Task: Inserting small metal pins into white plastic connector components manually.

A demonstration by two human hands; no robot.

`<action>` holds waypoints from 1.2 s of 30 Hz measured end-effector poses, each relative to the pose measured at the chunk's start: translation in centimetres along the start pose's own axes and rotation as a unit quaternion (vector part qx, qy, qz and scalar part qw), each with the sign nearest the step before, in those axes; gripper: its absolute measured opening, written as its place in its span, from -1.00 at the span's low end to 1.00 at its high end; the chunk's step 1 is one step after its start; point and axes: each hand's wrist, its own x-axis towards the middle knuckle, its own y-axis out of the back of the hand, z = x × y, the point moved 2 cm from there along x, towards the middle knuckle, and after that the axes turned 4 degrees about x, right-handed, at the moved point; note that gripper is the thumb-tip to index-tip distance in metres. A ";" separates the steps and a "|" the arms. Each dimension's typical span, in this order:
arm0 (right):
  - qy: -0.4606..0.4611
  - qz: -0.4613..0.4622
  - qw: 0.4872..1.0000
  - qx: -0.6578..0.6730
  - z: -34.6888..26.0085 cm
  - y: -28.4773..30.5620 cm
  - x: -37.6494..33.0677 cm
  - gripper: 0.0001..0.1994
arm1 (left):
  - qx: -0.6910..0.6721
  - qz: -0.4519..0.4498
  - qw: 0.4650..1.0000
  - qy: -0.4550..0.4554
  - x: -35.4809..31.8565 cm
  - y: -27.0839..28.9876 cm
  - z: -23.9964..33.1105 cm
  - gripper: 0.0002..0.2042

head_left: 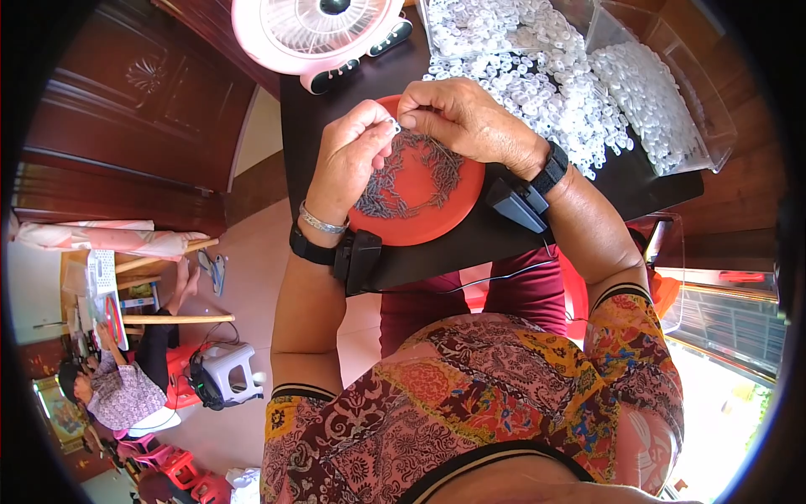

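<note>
Above a round red plate my two hands meet, fingertips close together. My left hand pinches a small white plastic piece between thumb and fingers. My right hand is closed in a pinch beside that piece; anything between its fingertips is too small or hidden to make out. Many small grey screw-like pins lie scattered over the plate, partly covered by my hands. To the right of my right hand spreads a heap of small white oval plastic pieces on the dark table.
A clear bin of white pieces stands at the right, another clear container at the back. A pink fan sits back left. Black devices are strapped to both wrists. Another person sits far left, near a grey stool.
</note>
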 end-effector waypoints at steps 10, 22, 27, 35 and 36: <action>-0.015 -0.035 0.999 0.000 0.0 0.1 0.0 -0.89 | 0.021 0.003 0.999 -0.027 -0.3 -0.7 0.1 -0.88; -0.028 -0.012 0.999 -0.031 -0.9 1.2 0.0 -0.80 | -0.010 0.019 1.000 0.008 0.2 -0.6 -0.4 -0.86; -0.048 0.093 0.986 -0.129 -1.8 5.9 0.0 -0.83 | -0.012 0.036 0.999 -0.010 0.0 0.1 0.1 -0.84; -0.215 0.049 0.950 -0.220 0.1 11.3 -8.0 -0.82 | -0.036 0.045 0.998 -0.030 0.3 0.2 0.3 -0.82; -0.215 0.050 0.947 -0.231 0.2 11.1 -8.8 -0.82 | -0.033 0.046 0.998 -0.032 0.3 0.3 0.2 -0.82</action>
